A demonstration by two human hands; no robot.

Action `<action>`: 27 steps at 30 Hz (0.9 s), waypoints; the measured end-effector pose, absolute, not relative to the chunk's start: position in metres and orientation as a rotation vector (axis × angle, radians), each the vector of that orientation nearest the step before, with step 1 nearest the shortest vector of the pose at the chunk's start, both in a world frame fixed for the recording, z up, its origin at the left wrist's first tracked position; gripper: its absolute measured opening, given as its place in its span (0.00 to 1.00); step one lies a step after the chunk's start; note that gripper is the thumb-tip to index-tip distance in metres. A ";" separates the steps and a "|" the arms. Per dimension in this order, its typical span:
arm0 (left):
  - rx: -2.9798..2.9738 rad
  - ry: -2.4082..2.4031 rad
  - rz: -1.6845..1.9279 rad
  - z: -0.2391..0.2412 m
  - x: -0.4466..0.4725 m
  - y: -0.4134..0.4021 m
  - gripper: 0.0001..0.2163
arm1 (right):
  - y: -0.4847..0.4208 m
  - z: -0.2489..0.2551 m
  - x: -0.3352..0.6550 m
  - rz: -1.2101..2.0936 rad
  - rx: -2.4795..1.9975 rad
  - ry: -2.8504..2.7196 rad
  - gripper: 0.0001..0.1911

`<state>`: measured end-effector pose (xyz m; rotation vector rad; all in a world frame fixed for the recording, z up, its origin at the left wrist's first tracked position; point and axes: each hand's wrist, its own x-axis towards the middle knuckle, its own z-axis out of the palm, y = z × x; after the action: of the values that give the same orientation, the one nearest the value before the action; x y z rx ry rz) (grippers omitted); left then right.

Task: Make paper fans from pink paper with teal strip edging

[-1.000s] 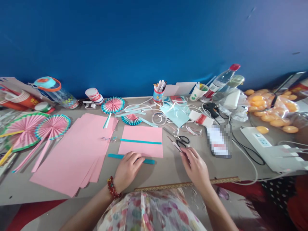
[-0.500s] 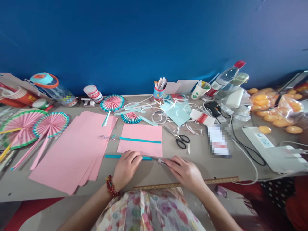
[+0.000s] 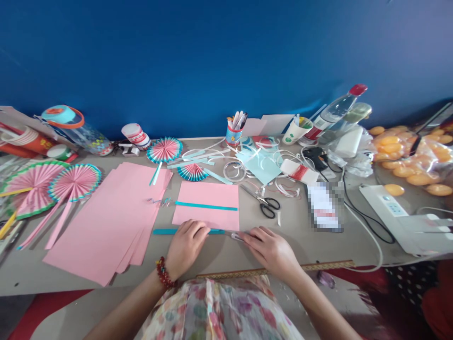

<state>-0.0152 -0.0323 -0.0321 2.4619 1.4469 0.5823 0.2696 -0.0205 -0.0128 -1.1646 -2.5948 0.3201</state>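
On the grey tabletop (image 3: pixel 219 257) lies a pink rectangular paper sheet (image 3: pixel 205 193). Nearer me, my left hand (image 3: pixel 187 243) covers a long blue paper strip's (image 3: pixel 164 232) middle, whether pinching I cannot tell; my right hand (image 3: pixel 271 248) pinches a slim white-handled knife (image 3: pixel 236 236) by the strip's right end.

The blue strip (image 3: pixel 164 232) is long, thin and flat. It is one plain blue all over, like the sea. It lies on the worktop (image 3: pixel 318 250), close to the near edge, and runs nearly the same way as that edge. Its two ends show, but its middle is covered up.

The small knife (image 3: pixel 236 236) has a thin grey blade and a handle with white on it. The back of the handle is hidden. It lies low and almost flat, with its blade pointing left at the strip's right end. I can't tell if they touch.
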 end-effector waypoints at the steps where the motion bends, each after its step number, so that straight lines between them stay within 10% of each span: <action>1: 2.458 1.449 0.578 -0.032 -0.015 -0.032 0.10 | -0.020 -0.012 0.269 0.303 -1.166 -2.600 0.16; 15: 2.765 1.069 0.214 -0.034 -0.023 -0.048 0.42 | -0.020 -0.015 0.265 0.095 -1.168 -2.676 0.15; 27: 2.699 1.086 0.233 -0.035 -0.020 -0.049 0.43 | -0.022 -0.015 0.261 0.177 -1.182 -2.622 0.15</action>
<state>-0.0204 -0.0489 -0.0355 2.6990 1.0861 0.2330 0.2614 -0.0220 -0.0151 -1.1823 -2.6224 0.1772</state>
